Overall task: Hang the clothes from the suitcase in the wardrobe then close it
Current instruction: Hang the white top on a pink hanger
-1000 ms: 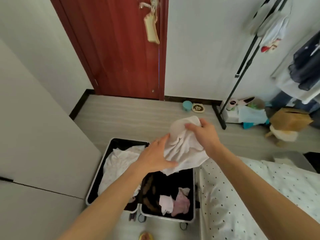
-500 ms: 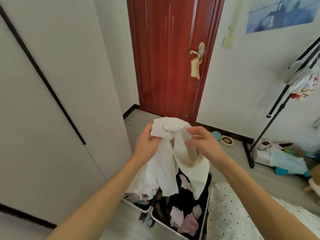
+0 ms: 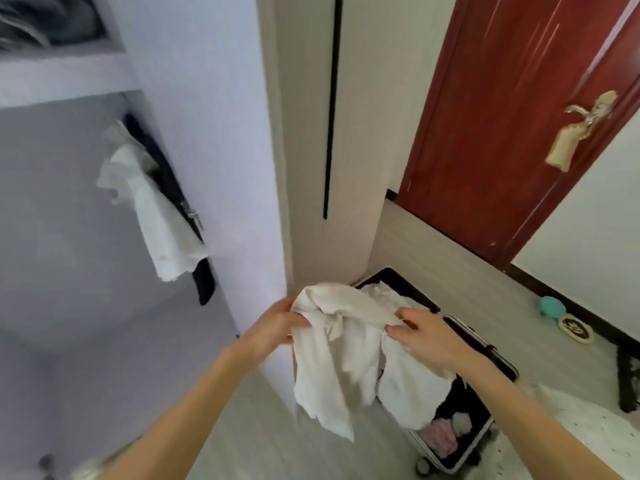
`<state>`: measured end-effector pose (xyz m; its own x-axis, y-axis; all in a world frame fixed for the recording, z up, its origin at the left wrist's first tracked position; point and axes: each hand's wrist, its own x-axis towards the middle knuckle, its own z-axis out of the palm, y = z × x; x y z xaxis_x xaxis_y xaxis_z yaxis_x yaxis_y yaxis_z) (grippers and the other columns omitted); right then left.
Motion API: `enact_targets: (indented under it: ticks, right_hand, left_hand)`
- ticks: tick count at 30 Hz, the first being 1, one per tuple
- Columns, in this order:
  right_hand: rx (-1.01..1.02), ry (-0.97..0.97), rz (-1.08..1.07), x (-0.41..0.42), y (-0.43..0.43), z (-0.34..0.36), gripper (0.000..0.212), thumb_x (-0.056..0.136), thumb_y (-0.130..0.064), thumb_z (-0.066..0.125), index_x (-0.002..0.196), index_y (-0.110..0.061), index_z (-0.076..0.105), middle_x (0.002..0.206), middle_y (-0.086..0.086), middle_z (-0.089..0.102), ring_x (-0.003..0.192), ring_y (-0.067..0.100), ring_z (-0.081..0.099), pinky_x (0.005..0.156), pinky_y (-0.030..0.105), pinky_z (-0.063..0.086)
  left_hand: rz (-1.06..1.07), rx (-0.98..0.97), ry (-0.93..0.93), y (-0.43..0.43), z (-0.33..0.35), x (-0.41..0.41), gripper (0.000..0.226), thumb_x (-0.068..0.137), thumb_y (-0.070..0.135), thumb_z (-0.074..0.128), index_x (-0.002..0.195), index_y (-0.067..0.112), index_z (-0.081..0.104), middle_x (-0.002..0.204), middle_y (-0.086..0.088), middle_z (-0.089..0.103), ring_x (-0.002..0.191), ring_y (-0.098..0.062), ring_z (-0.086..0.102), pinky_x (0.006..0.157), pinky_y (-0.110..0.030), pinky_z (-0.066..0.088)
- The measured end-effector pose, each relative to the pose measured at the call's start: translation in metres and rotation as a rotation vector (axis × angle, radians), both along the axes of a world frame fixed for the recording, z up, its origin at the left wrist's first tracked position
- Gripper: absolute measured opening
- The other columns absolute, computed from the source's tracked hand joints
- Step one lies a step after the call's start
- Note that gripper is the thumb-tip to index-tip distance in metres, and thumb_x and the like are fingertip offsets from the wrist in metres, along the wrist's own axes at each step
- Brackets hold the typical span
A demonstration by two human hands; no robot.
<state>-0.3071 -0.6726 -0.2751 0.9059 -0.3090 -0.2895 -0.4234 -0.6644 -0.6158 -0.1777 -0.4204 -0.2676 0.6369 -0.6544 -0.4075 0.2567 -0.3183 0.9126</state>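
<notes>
The open wardrobe point(image 3: 207, 133) fills the left side. Inside it a white top point(image 3: 156, 216) hangs in front of a dark piece of clothing point(image 3: 204, 282). A red door point(image 3: 502, 133) with a gold handle point(image 3: 588, 116) stands far off on the right. The open suitcase point(image 3: 483, 344) lies on the floor on the right, between the wardrobe and a dotted bed cover point(image 3: 588, 427) at the near right. It has white and pink clothes point(image 3: 440, 434) in it.

The person holds up a white shirt point(image 3: 332, 362) over the suitcase, just beside the wardrobe's edge (it hangs down in loose folds). The left hand point(image 3: 273, 327) grips the shirt's top left part with curled fingers. The right hand point(image 3: 426, 337) pinches the top right part between thumb and fingers. Far right on the floor sit a small blue bowl point(image 3: 553, 306) and a round dish point(image 3: 576, 329).
</notes>
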Motion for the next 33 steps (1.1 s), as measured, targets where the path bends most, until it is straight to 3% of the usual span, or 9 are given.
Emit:
enact_targets:
  ticks: [4, 7, 10, 13, 16, 20, 25, 29, 33]
  right_hand:
    - [-0.031, -0.046, 0.209, 0.029, 0.114, 0.001, 0.047, 0.092, -0.046, 0.062, 0.061, -0.019, 0.038, 0.057, -0.008, 0.039, 0.054, 0.007, 0.039, 0.056, 0.026, 0.029]
    - [0.038, -0.051, 0.339, 0.055, 0.186, 0.007, 0.047, 0.092, -0.049, 0.061, 0.062, -0.02, 0.04, 0.056, -0.009, 0.041, 0.052, 0.007, 0.04, 0.054, 0.027, 0.031]
    - [0.076, -0.063, 0.434, 0.074, 0.252, 0.018, 0.051, 0.092, -0.053, 0.06, 0.062, -0.017, 0.041, 0.057, -0.007, 0.039, 0.051, 0.008, 0.038, 0.052, 0.027, 0.029]
    - [0.091, -0.096, 0.536, 0.098, 0.307, 0.029, 0.056, 0.09, -0.054, 0.063, 0.063, -0.009, 0.043, 0.057, -0.006, 0.039, 0.051, 0.008, 0.037, 0.051, 0.027, 0.028]
    - [0.06, -0.107, 0.649, 0.114, 0.345, 0.04, 0.056, 0.087, -0.054, 0.066, 0.061, -0.013, 0.038, 0.055, -0.009, 0.035, 0.051, 0.009, 0.034, 0.051, 0.027, 0.025]
    - [0.085, -0.123, 0.776, 0.131, 0.384, 0.051, 0.055, 0.086, -0.051, 0.069, 0.057, -0.019, 0.035, 0.053, -0.01, 0.031, 0.051, 0.008, 0.031, 0.05, 0.026, 0.023]
    - [0.045, -0.103, 0.904, 0.145, 0.416, 0.065, 0.054, 0.083, -0.053, 0.069, 0.056, -0.019, 0.036, 0.05, -0.011, 0.036, 0.049, 0.009, 0.035, 0.049, 0.025, 0.027]
    - [-0.005, -0.164, 0.892, 0.159, 0.426, 0.07, 0.055, 0.09, -0.056, 0.058, 0.058, -0.019, 0.035, 0.05, -0.011, 0.035, 0.049, 0.008, 0.033, 0.05, 0.023, 0.029]
    - [0.004, -0.181, 0.834, 0.174, 0.422, 0.067, 0.053, 0.096, -0.05, 0.053, 0.057, -0.02, 0.035, 0.05, -0.011, 0.035, 0.05, 0.009, 0.034, 0.055, 0.028, 0.032]
  left_hand:
    - [0.122, 0.107, 0.089, 0.139, -0.013, 0.005, 0.057, 0.071, 0.02, 0.066, 0.127, 0.029, 0.057, 0.12, 0.004, 0.071, 0.109, -0.014, 0.068, 0.085, -0.029, 0.056]
    - [0.263, 0.141, 0.064, 0.216, -0.017, 0.003, 0.064, 0.066, 0.021, 0.065, 0.129, 0.03, 0.054, 0.123, 0.002, 0.069, 0.11, -0.016, 0.067, 0.096, -0.039, 0.055]
    - [0.403, 0.122, -0.06, 0.272, -0.012, -0.003, 0.082, 0.058, 0.018, 0.064, 0.136, 0.035, 0.041, 0.134, -0.005, 0.055, 0.119, -0.019, 0.057, 0.102, -0.039, 0.05]
    - [0.386, 0.155, -0.214, 0.314, -0.005, -0.006, 0.093, 0.063, 0.035, 0.078, 0.143, 0.045, 0.032, 0.138, -0.001, 0.047, 0.129, -0.015, 0.047, 0.108, -0.034, 0.04]
    - [0.38, 0.434, -0.399, 0.335, -0.012, -0.007, 0.077, 0.075, 0.058, 0.077, 0.139, 0.049, 0.036, 0.122, 0.006, 0.051, 0.118, -0.01, 0.05, 0.095, -0.026, 0.04]
    - [0.43, 0.564, -0.543, 0.359, -0.012, -0.008, 0.049, 0.088, 0.049, 0.066, 0.134, 0.046, 0.05, 0.126, 0.007, 0.051, 0.125, -0.011, 0.043, 0.104, -0.03, 0.04]
    - [0.535, 0.641, -0.636, 0.385, 0.001, -0.014, 0.022, 0.1, 0.04, 0.046, 0.115, 0.038, 0.063, 0.111, 0.015, 0.066, 0.106, -0.01, 0.059, 0.09, -0.035, 0.05]
    - [0.754, 0.526, -0.518, 0.409, 0.013, -0.004, 0.026, 0.105, 0.031, 0.037, 0.102, 0.016, 0.057, 0.088, -0.007, 0.066, 0.075, -0.02, 0.057, 0.074, -0.043, 0.05]
    - [0.829, 0.38, -0.518, 0.41, 0.033, -0.003, 0.034, 0.103, 0.044, 0.041, 0.082, 0.018, 0.049, 0.073, 0.002, 0.056, 0.07, -0.018, 0.049, 0.07, -0.036, 0.045]
